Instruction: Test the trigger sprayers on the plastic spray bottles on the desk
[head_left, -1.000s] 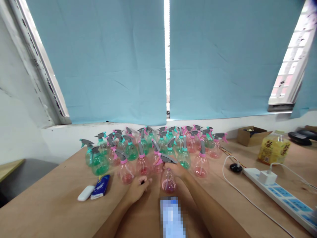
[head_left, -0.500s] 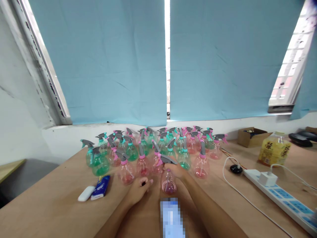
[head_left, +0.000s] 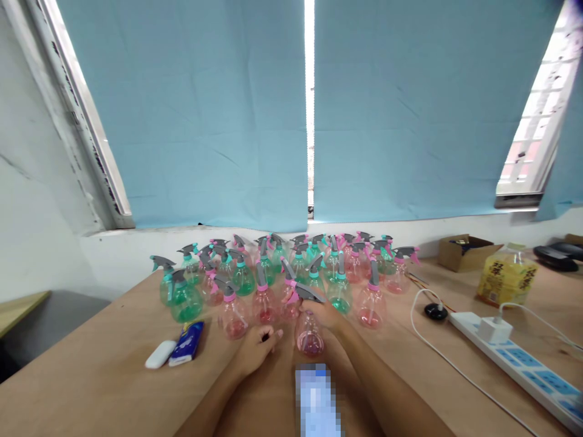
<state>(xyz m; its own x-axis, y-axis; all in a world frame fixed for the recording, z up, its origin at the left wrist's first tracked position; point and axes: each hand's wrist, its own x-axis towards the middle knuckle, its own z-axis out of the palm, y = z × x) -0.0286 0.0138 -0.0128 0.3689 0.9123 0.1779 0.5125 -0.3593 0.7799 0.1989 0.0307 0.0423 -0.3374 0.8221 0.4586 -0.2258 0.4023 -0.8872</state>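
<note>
Right hand (head_left: pixel 324 315) has its grip closed around the neck of a pink spray bottle (head_left: pixel 310 335), just under the grey trigger top. That bottle stands upright on the wooden surface (head_left: pixel 91 376), right in front of the person and close to the front row of the others. The left hand (head_left: pixel 255 349) rests on the surface just beside the bottle, to its left. Its fingers are curled in loosely and pinch something small and dark; I cannot tell what it is.

Behind the hands stands a big crowd of spray bottles (head_left: pixel 282 273), some pink and some green, all with grey tops. They fill the middle of the surface up to the white wall.

On the left lie a small white thing (head_left: pixel 160 354) and a blue packet (head_left: pixel 186 343), touching each other. On the right are a white power strip (head_left: pixel 514 358) with a plug in it, a yellow bottle (head_left: pixel 505 279) and a brown box (head_left: pixel 467 250). Blue blinds (head_left: pixel 204 109) cover the windows.
</note>
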